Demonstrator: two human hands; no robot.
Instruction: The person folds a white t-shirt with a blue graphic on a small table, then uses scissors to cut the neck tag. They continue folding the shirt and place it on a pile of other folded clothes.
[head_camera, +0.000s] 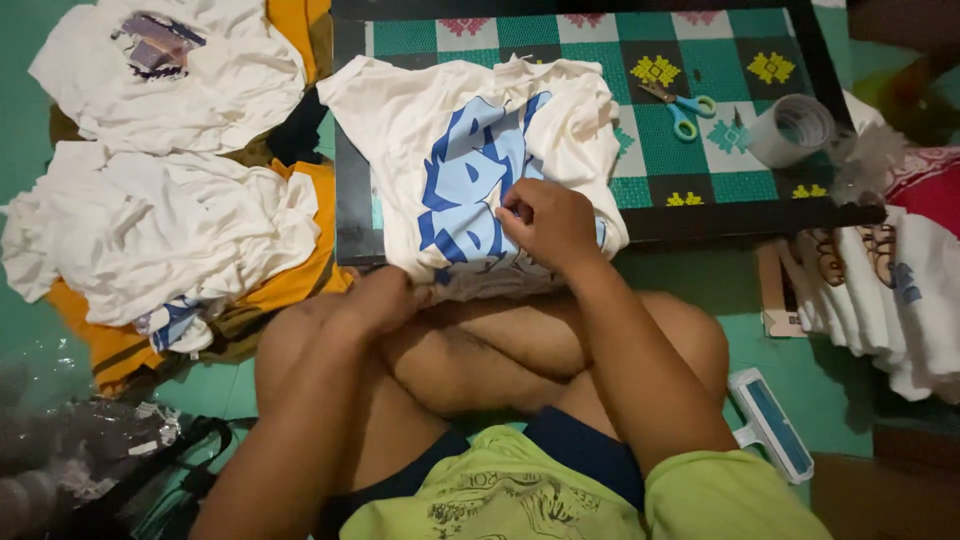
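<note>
A white T-shirt with a large blue graphic (470, 150) lies spread over a low table with a green and black patterned top (690, 150). My right hand (545, 222) pinches the print near the shirt's lower part, fingertips closed on the blue film of the graphic. My left hand (375, 300) grips the shirt's near edge where it hangs over the table's front rim. I sit cross-legged on the floor, knees just under the table edge.
Scissors with blue handles (680, 108) and a roll of clear tape (790, 128) lie on the table's right side. Piles of white and orange shirts (160, 220) cover the floor at left. More printed shirts (900, 290) lie at right, a lint roller (770, 425) beside my right leg.
</note>
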